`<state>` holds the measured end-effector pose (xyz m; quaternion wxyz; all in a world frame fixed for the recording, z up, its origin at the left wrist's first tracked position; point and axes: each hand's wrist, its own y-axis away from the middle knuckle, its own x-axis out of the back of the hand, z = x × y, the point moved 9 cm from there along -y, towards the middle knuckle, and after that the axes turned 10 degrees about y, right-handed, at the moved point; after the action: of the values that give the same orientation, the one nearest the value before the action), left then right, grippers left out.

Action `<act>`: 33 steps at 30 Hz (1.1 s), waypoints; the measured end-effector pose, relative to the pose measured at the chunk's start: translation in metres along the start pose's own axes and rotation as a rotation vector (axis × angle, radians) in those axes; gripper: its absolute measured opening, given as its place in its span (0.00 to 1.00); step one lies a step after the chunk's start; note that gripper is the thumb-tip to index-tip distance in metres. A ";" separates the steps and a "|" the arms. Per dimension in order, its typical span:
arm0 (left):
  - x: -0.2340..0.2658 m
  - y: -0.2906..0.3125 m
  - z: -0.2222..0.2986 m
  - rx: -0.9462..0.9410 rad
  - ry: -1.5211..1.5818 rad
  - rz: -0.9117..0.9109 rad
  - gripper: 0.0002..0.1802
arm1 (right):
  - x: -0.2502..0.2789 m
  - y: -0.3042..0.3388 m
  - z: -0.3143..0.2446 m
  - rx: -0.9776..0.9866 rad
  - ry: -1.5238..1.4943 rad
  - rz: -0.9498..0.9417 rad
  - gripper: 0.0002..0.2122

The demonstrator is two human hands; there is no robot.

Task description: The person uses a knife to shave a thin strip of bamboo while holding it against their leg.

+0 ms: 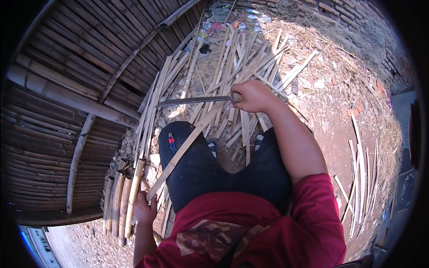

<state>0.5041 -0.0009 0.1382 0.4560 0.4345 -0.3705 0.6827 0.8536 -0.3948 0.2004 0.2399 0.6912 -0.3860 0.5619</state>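
My right hand (254, 96) is closed around the handle of a machete (192, 101), whose dark blade points left above my knees. Low on the left, my left hand (144, 208) grips the near end of a flat bamboo strip (178, 154). This strip slants up and right across my left thigh, and its far end reaches the blade near the handle. Whether blade and strip touch, I cannot tell. Beyond my knees lies a loose heap of split bamboo strips (230, 67), partly hidden by my right hand and the machete.
A slatted bamboo wall (67, 102) rises on the left. Several bamboo poles (118, 203) stand beside my left hand. More thin strips (361, 183) lie on the dirt at right. Scattered litter (221, 15) and a brick wall (344, 13) are at the back.
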 end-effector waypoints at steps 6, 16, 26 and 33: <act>-0.036 0.012 -0.002 0.196 0.489 -0.448 0.24 | 0.011 0.003 -0.021 0.070 -0.018 -0.003 0.17; -0.088 0.035 -0.029 0.437 0.892 -0.649 0.29 | -0.008 -0.004 0.005 -0.005 0.013 -0.063 0.15; -0.077 0.022 -0.028 0.240 0.645 -0.545 0.32 | -0.008 0.002 -0.048 0.171 0.159 -0.118 0.14; -0.058 0.014 -0.009 0.166 0.537 -0.420 0.32 | -0.021 -0.014 0.042 -0.108 -0.119 -0.058 0.16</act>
<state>0.5007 -0.0145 0.0799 0.6308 0.3419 -0.0831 0.6916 0.8887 -0.4131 0.1705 0.2695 0.7202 -0.4091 0.4912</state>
